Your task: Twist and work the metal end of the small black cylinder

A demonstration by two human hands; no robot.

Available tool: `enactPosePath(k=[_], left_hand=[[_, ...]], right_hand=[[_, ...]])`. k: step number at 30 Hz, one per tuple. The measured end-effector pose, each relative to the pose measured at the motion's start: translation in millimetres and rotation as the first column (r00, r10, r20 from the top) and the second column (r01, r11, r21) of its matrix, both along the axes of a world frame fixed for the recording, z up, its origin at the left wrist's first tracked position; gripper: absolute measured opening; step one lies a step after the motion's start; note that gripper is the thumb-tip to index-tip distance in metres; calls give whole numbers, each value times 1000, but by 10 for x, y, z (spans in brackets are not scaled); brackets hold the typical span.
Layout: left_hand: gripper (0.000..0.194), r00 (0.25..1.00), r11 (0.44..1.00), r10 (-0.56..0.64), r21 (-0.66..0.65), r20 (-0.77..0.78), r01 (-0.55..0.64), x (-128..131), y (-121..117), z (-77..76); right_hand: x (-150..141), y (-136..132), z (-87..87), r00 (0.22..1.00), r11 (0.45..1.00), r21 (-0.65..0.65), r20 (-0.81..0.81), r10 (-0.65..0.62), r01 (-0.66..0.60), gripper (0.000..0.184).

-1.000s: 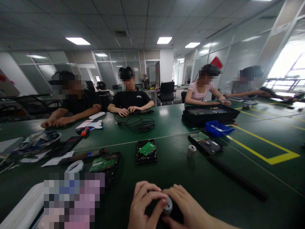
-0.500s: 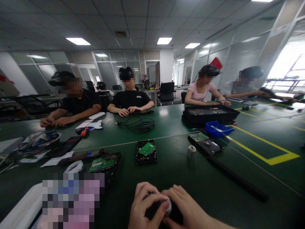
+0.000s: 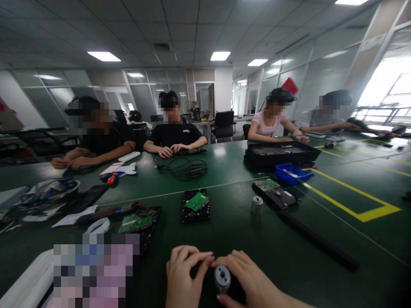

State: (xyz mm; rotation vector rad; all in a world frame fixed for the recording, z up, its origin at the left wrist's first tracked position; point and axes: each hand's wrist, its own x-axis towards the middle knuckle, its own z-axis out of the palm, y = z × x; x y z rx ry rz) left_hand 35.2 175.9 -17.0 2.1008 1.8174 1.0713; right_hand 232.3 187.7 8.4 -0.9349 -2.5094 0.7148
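Head view: left fingers point(image 3: 197, 258) have come off the metal cylinder point(image 3: 222, 279).

You're working in an office-type room running as an electronics workshop: panel lights point(image 3: 220, 56), glass partitions point(image 3: 334, 72) and a black office chair point(image 3: 224, 122) are showing the office side. On the green tabletop point(image 3: 231, 229), black drive-like units point(image 3: 286, 197) with green circuit boards point(image 3: 197, 201), a coiled cable point(image 3: 192, 173) and a blue tray point(image 3: 285, 176) are lying about, yellow tape point(image 3: 379, 213) is marking out zones, and co-workers point(image 3: 178, 136) wearing headgear point(image 3: 169, 99) are sitting across from you.
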Motion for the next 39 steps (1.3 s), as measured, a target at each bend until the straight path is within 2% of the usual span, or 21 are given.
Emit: enactPosePath(k=[3,7,12,15,17,19,21,23,26,30,39], left_hand=[[8,994,1000,-6,-10,-105,5,-1,-2,-14],[11,987,999,-17,36,-157,23,0,-10,-36],[19,985,1000,-17,21,-170,21,-6,3,-73],[12,988,1000,-12,8,-156,14,-4,0,-60],[8,995,998,-6,56,-104,12,-5,-14,-35],[8,999,984,-44,172,-28,48,-8,-37,-9],[9,991,949,-134,291,22,121,-11,-63,14],[9,969,909,-244,355,25,220,-11,-83,31],[10,942,881,-335,357,6,311,-1,-93,54],[11,939,891,-342,324,17,319,12,-89,79],[13,909,854,-416,354,23,382,37,-96,109]], right_hand=[[0,8,-21,1000,1000,-9,10,-11,11,49],[-1,16,-58,1000,1000,1,6,-20,20,49],[0,10,-50,1000,1000,5,7,-16,16,47],[0,11,-33,1000,1000,9,4,-9,9,47],[-1,14,-32,1000,1000,7,11,-7,7,49],[-4,16,-45,1000,1000,11,18,-14,14,48],[-7,17,-70,1000,999,26,18,-22,22,47],[-11,16,-100,1000,999,40,13,-21,21,47],[-11,12,-132,1000,998,50,-2,-29,29,50],[-5,8,-150,999,998,56,-20,-36,37,48],[-6,9,-168,999,998,52,-35,-28,30,46]])
